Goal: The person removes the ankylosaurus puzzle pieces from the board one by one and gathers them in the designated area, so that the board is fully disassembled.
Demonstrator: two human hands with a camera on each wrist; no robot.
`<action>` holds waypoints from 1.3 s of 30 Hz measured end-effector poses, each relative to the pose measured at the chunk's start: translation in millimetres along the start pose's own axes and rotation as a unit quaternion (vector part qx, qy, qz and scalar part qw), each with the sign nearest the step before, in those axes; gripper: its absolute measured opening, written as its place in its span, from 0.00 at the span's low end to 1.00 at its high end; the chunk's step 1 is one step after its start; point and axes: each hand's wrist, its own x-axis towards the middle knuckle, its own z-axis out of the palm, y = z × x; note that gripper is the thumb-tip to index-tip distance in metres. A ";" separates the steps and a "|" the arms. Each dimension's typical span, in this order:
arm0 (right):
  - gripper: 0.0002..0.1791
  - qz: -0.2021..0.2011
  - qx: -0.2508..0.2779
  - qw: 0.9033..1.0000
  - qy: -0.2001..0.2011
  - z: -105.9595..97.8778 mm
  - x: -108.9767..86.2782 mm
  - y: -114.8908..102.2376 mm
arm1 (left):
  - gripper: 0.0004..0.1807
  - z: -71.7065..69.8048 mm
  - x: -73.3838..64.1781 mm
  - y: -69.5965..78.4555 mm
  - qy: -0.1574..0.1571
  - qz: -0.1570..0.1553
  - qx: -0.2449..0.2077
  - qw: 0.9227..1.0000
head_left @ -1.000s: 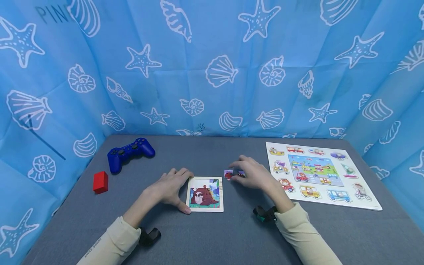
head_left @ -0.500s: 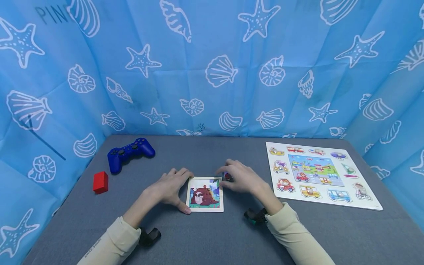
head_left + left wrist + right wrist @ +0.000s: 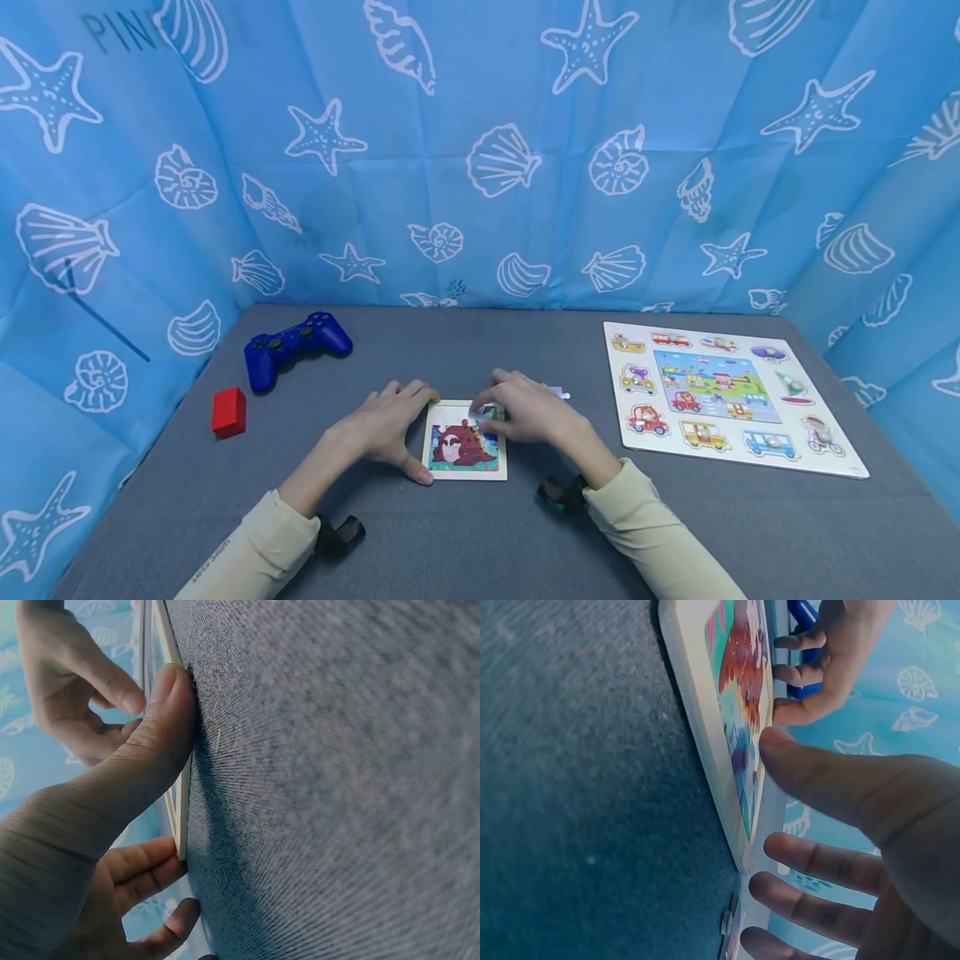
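Your left hand (image 3: 384,427) grips the jigsaw puzzle (image 3: 461,448) at lower middle, and your right hand (image 3: 528,408) seems to be fitting a piece, though I can't tell if its fingers hold one, so probably line it up next.

Bare hands (image 3: 382,427) emerge from cream sleeves (image 3: 663,533), dark lettering (image 3: 211,560) running along the left; a black device (image 3: 341,537) sits by each wrist, the right one showing green.
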 end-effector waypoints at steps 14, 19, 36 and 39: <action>0.13 0.004 -0.002 1.000 -0.030 2.0 3.1 1.5 | 0.60 0.6 0.1 -0.5 0.003 -0.001 0.001 1.000; 0.12 0.001 0.005 1.000 -0.028 1.9 2.5 1.4 | 0.60 0.7 0.1 0.1 0.001 -0.002 0.003 1.000; 0.14 -0.021 0.010 1.000 0.000 4.2 1.9 0.9 | 0.60 -0.2 -0.5 1.2 0.003 0.001 0.001 1.000; 0.20 -0.032 0.018 0.999 0.010 4.7 1.7 1.6 | 0.60 0.0 -0.6 1.6 0.004 0.004 0.000 1.000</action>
